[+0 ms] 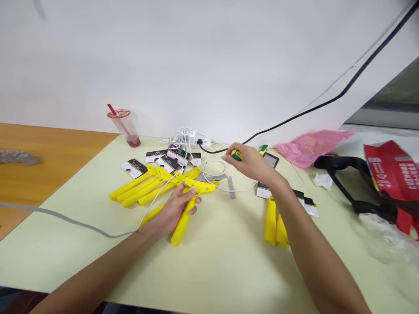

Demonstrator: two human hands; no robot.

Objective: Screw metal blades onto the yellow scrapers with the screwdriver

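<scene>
My left hand (pixel 178 205) is closed round a yellow T-shaped scraper (pixel 183 222), its wide head with two screws facing up and its handle slanting down toward me. Raised above the table, my right hand (pixel 244 159) grips a screwdriver (pixel 236 155) by its green and yellow handle; its shaft cannot be made out. Several yellow scraper handles (pixel 139 192) lie side by side left of my left hand. Flat metal blades (pixel 231 187) rest just beyond the held scraper. More yellow handles (pixel 270 222) lie under my right forearm, which partly hides them.
Black and white cards (pixel 168 162) lie near a power strip (pixel 204 141) by the wall. A white cable (pixel 214 162) loops across the table. At the back left stands a cup with a straw (pixel 127 128). A pink bag (pixel 309 146) and a black strapped frame (pixel 350 183) are at right.
</scene>
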